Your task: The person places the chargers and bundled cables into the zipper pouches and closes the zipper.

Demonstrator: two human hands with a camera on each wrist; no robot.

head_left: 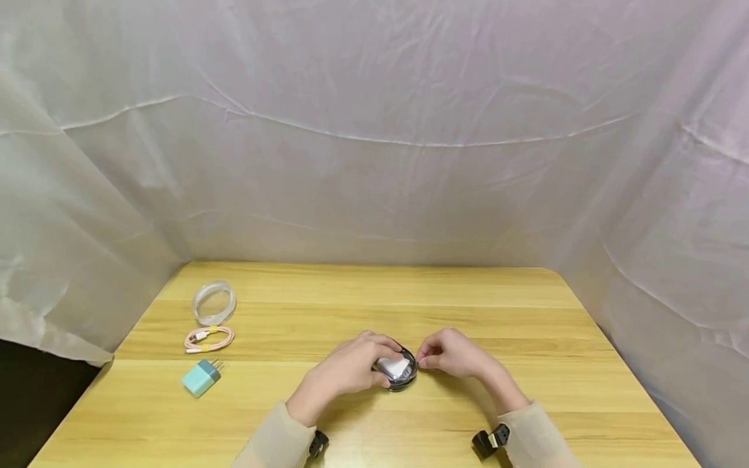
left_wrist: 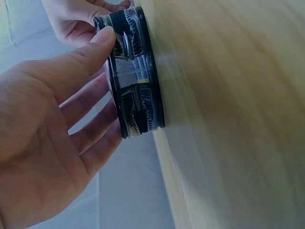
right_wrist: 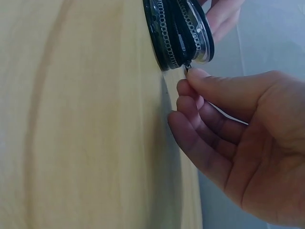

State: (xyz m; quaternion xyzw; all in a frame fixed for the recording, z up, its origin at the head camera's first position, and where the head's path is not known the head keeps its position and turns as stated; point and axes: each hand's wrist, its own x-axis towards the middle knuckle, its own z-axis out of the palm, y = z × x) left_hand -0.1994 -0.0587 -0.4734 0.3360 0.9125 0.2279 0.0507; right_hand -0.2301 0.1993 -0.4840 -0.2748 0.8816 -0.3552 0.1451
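Note:
A small round zip pouch (head_left: 404, 372), black-edged with a clear top, sits at the middle of the table's front half. My left hand (head_left: 350, 364) grips it from the left, thumb on the near side and fingers over the far side. With thumb and index finger, my right hand (right_wrist: 228, 124) pinches the zipper pull (right_wrist: 187, 68) at the pouch's right side. Near the pull the zipper teeth (right_wrist: 164, 33) stand apart. Through the gap in the left wrist view, something pale (left_wrist: 133, 71) shows inside; its kind is unclear.
On the left of the wooden table (head_left: 468, 292) lie a coiled clear tube or tape ring (head_left: 199, 305), a coiled pink charging cable (head_left: 225, 341) and a teal plug adapter (head_left: 199, 379). A pale curtain (head_left: 374, 182) surrounds the table's back and sides.

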